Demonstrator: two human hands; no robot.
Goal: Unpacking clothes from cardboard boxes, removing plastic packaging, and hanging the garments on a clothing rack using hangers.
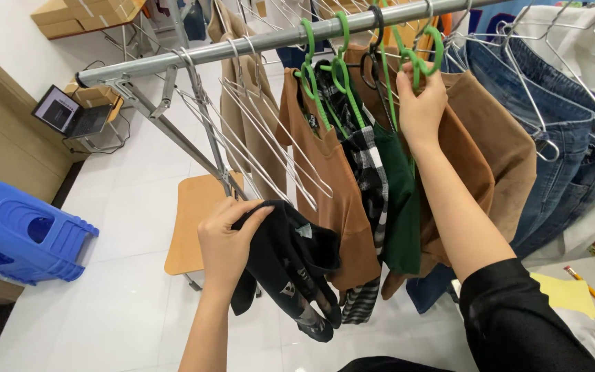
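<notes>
Your left hand (225, 244) is clamped on the black garment (290, 265), bunched below the rail (256, 43). Your right hand (419, 103) pinches a green hanger (418, 58) hook above. Keep 1 firm hold on each and spread the neckline beside your left thumb first.

Rail (242, 43): you lose both its ends past the frame.
Jeans (559, 138): right edge cuts them off.
Laptop (70, 114): its screen is too small to read.

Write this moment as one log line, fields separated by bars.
left hand: holds black garment | right hand: grips green hanger on rail | nearby: brown shirts, jeans
</notes>
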